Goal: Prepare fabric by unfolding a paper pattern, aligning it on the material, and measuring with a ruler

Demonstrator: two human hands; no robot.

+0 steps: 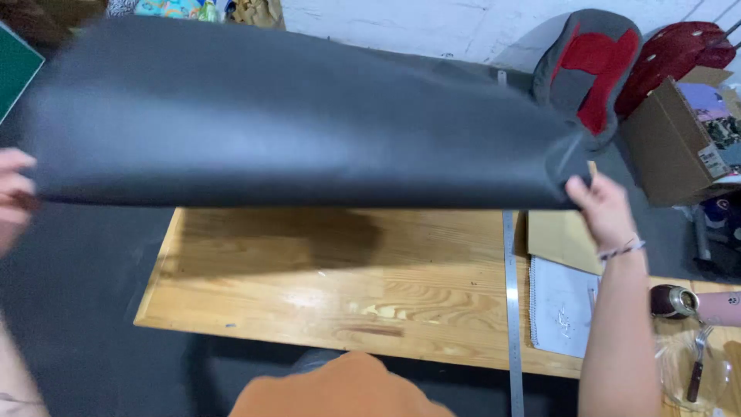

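Surface: wooden table [324,286], lower centre.
Sheet: dark sheet [293,116] lifted across upper frame.
Left hand [14,197]: blurred, grip unclear.
Right hand [606,208]: pinching sheet's corner.
Ruler: metal ruler [512,309] beside it.

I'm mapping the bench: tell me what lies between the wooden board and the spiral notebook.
In the head view, a long metal ruler lies between the wooden board and the spiral notebook, running front to back.

A long metal ruler [512,309] lies across the wooden table [324,286]. At three o'clock sits a spiral notebook [559,305], with a fork [698,359] at four. A cardboard box [675,143] and grey-red seat cushion [590,69] stand at two.
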